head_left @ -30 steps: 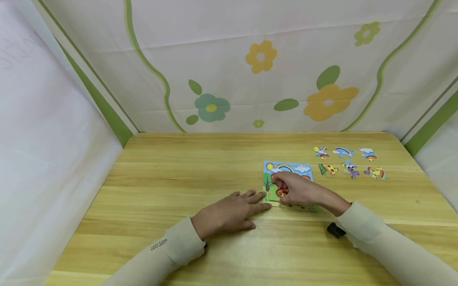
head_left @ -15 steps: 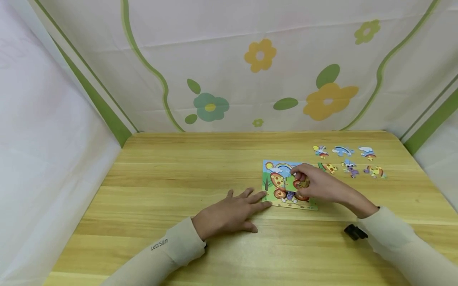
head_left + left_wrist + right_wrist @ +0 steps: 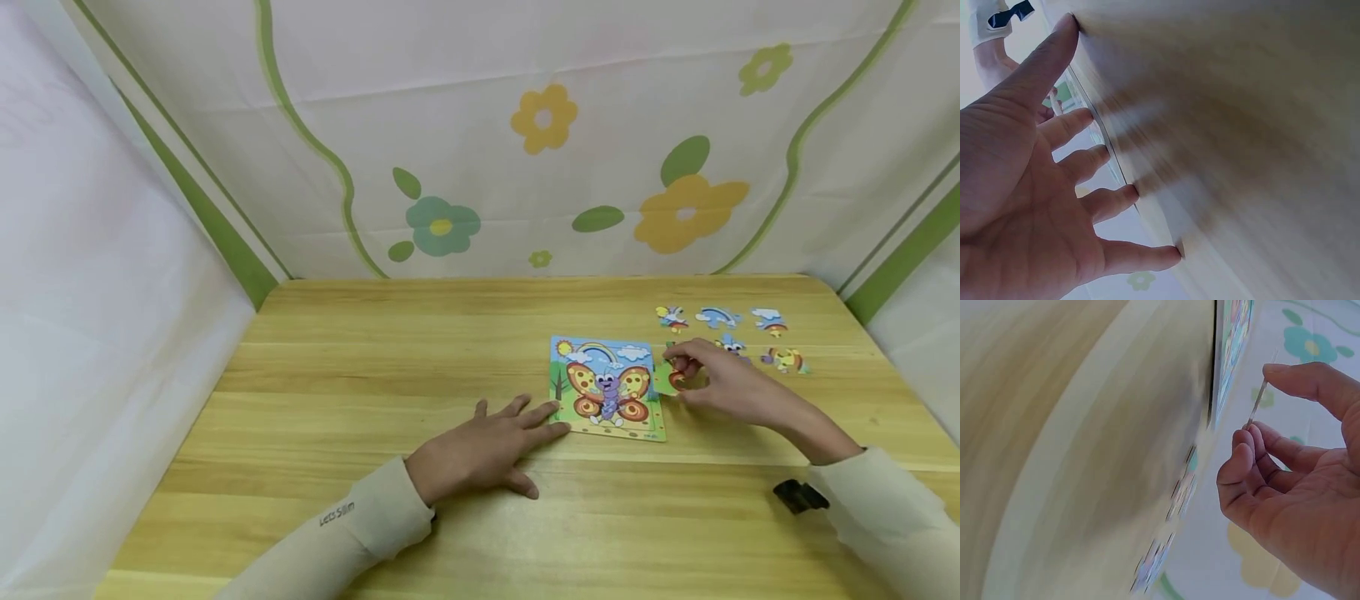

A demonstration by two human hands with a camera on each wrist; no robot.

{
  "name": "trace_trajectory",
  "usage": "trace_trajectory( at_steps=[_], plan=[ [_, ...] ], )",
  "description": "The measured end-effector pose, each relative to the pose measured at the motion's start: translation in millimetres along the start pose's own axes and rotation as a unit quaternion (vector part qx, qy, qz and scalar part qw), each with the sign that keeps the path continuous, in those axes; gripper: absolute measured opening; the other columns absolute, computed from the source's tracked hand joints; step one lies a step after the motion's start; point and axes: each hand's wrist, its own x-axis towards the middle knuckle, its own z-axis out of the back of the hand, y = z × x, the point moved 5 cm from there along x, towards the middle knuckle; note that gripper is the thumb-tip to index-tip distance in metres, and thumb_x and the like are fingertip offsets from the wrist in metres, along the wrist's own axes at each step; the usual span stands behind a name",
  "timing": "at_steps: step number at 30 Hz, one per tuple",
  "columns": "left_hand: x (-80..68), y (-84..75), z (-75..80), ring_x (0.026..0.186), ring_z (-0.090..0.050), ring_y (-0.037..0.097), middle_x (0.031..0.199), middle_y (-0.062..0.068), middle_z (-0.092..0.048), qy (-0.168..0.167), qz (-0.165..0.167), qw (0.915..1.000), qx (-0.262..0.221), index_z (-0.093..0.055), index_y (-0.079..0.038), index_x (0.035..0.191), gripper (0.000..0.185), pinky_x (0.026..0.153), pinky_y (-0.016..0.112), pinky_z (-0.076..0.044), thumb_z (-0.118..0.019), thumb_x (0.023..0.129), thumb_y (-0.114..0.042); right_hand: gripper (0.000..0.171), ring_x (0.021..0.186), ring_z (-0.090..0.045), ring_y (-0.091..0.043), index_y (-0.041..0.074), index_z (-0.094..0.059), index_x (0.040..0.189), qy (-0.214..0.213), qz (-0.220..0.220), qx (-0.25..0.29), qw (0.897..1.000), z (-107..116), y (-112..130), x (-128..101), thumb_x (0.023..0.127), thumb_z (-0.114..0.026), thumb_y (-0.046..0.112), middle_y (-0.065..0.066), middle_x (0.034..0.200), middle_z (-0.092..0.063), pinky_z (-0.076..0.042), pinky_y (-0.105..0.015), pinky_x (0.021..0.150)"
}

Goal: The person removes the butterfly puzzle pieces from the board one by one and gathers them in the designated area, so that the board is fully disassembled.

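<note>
A person sits at a wooden table (image 3: 375, 392) that fills the lower half of the head view. Both arms wear pale sleeves.

The left hand (image 3: 480, 450) lies flat on the table, a little left of the middle of the frame. Its fingers are straight and spread apart. It holds nothing. The fingertips touch the lower left corner of the puzzle board (image 3: 607, 387). In the left wrist view the left hand (image 3: 1041, 206) fills the left side, with its fingertips (image 3: 1175, 252) pressed on the wood.

The puzzle board lies flat, just right of the middle of the head view. It shows a butterfly with orange wings, a rainbow, clouds and a sun.

The right hand (image 3: 720, 383) is just to the right of the board. Its thumb and fingers pinch a small puzzle piece (image 3: 670, 379), green and red, right beside the board's right edge. In the right wrist view the right hand (image 3: 1297, 487) is at the right side, and the thin puzzle piece (image 3: 1257, 400) shows edge-on between the thumb and the curled fingers, lifted off the table.

More loose pieces (image 3: 716, 317) lie on the table in the upper right, behind the right hand. A flowery cloth (image 3: 540, 125) hangs behind the table.
</note>
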Motion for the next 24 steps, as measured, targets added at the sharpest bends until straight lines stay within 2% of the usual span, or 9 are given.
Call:
trace_trajectory(
  at_steps=[13,20,24],
  plan=[
    [0.8,-0.5,0.4,0.164,-0.014,0.03,0.177,-0.011,-0.012,0.005,0.006,0.9999,-0.009,-0.027,-0.038,0.166,0.089,0.12,0.075,-0.027,-0.072,0.09,-0.05,0.052,0.095,-0.054,-0.006,-0.009,-0.059,0.134,0.0,-0.005,-0.011,1.0,12,-37,-14,0.088,-0.079,0.0,-0.012,0.114,-0.064,-0.051,-0.023,0.076],
    [-0.1,-0.9,0.3,0.164,-0.014,0.03,0.177,-0.012,-0.012,0.005,0.008,0.9998,-0.015,-0.028,-0.039,0.166,0.088,0.12,0.075,-0.027,-0.072,0.09,-0.05,0.051,0.092,-0.054,-0.005,-0.01,-0.058,0.134,0.007,0.012,0.014,1.0,11,-44,-19,0.088,-0.078,-0.003,-0.009,0.11,-0.064,-0.051,-0.021,0.074],
    [-0.1,-1.7,1.1,0.164,-0.015,0.03,0.177,-0.011,-0.012,0.006,0.007,0.9999,-0.011,-0.027,-0.039,0.166,0.088,0.12,0.075,-0.027,-0.072,0.091,-0.05,0.051,0.092,-0.054,-0.004,-0.009,-0.06,0.133,0.005,0.016,0.011,1.0,11,-44,-20,0.086,-0.079,-0.003,-0.007,0.109,-0.063,-0.051,-0.021,0.074]
  ],
)
